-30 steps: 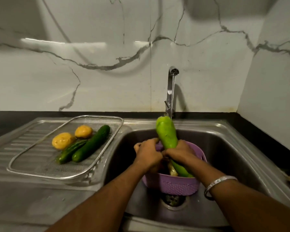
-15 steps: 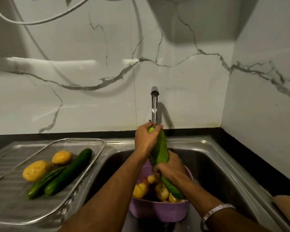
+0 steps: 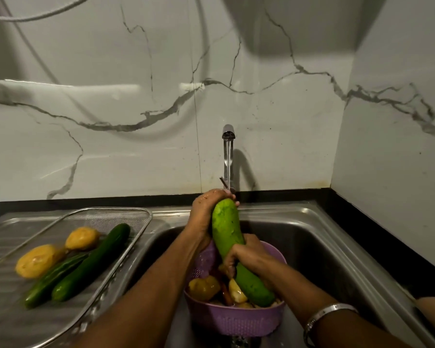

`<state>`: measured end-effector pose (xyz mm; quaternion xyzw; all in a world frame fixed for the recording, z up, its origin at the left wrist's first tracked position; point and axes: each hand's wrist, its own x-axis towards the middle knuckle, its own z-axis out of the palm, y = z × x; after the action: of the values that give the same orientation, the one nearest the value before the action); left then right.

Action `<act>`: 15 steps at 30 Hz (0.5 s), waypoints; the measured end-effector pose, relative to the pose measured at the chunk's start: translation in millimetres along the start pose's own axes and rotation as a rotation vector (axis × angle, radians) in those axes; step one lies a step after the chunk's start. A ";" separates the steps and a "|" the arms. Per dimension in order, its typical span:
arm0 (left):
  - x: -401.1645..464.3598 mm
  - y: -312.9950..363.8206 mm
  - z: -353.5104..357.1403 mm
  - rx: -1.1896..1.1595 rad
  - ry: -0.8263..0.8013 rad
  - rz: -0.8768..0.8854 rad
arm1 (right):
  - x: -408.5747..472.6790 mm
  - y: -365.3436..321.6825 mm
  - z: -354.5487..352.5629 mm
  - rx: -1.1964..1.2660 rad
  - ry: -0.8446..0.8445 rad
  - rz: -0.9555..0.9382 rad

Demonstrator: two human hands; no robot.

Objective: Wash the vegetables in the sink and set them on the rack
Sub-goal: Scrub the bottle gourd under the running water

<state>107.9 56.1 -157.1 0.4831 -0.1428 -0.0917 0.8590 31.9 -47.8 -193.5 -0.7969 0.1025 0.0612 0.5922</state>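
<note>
A long light-green gourd [image 3: 227,229] stands tilted under the running tap [image 3: 228,156], its lower end in the purple colander [image 3: 236,320]. My left hand [image 3: 206,209] wraps its top end beneath the water stream. My right hand [image 3: 246,254] grips the gourd around its middle. Several yellowish potatoes [image 3: 204,287] and a carrot lie in the colander. On the left, the wire mesh rack [image 3: 126,247] holds two dark cucumbers [image 3: 93,262] and two yellow potatoes [image 3: 35,259].
The steel sink basin [image 3: 312,247] surrounds the colander, with a ribbed drainboard [image 3: 8,232] under the rack. A marble wall rises behind and to the right. A black counter edge [image 3: 387,247] runs along the sink's right side.
My left hand slid up from the gourd's middle to its top end under the water. The view has moved closer and tilted up.
</note>
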 end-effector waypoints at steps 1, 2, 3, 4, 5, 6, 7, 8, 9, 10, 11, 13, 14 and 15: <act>-0.1 -1.9 1.9 0.114 0.029 0.098 | 1.4 -0.3 1.3 0.013 0.031 -0.006; -0.2 -2.8 4.2 0.245 0.040 0.200 | 1.2 -1.7 1.1 0.007 0.066 -0.019; -0.8 -3.3 6.4 0.378 0.048 0.300 | 1.3 -2.2 -0.1 -0.014 0.108 -0.027; -1.5 -3.6 8.6 0.504 0.056 0.394 | 1.4 -2.1 -1.9 -0.044 0.160 -0.036; -1.9 -4.0 9.8 0.635 0.052 0.487 | 0.4 -2.5 -4.2 -0.083 0.223 -0.042; -1.8 -4.0 10.4 0.766 0.028 0.580 | 0.4 -3.1 -5.7 -0.129 0.288 -0.046; -1.6 -3.8 12.1 0.887 -0.003 0.655 | -0.1 -3.2 -7.6 -0.172 0.345 -0.046; -1.0 -1.7 14.1 0.976 -0.021 0.689 | -0.4 -3.4 -8.6 -0.198 0.385 -0.051; 0.5 2.8 16.7 1.041 -0.021 0.680 | -0.3 -3.9 -9.3 -0.215 0.414 -0.060; 2.6 7.9 19.9 1.091 -0.009 0.645 | -0.3 -3.7 -9.8 -0.234 0.439 -0.072; 4.9 13.0 23.0 1.124 0.009 0.602 | -0.8 -4.0 -10.1 -0.251 0.455 -0.084; 6.8 19.9 29.5 1.144 0.025 0.488 | -1.9 -3.7 -10.8 -0.270 0.456 -0.105; 7.5 22.7 31.8 1.113 0.020 0.416 | -2.6 -3.9 -10.7 -0.276 0.445 -0.110; 7.8 25.8 32.6 1.041 0.014 0.330 | -3.7 -4.2 -10.6 -0.285 0.432 -0.114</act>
<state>104.9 40.9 -117.7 0.8161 -0.2376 0.1303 0.5104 29.0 -56.5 -185.7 -0.8712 0.1721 -0.1301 0.4410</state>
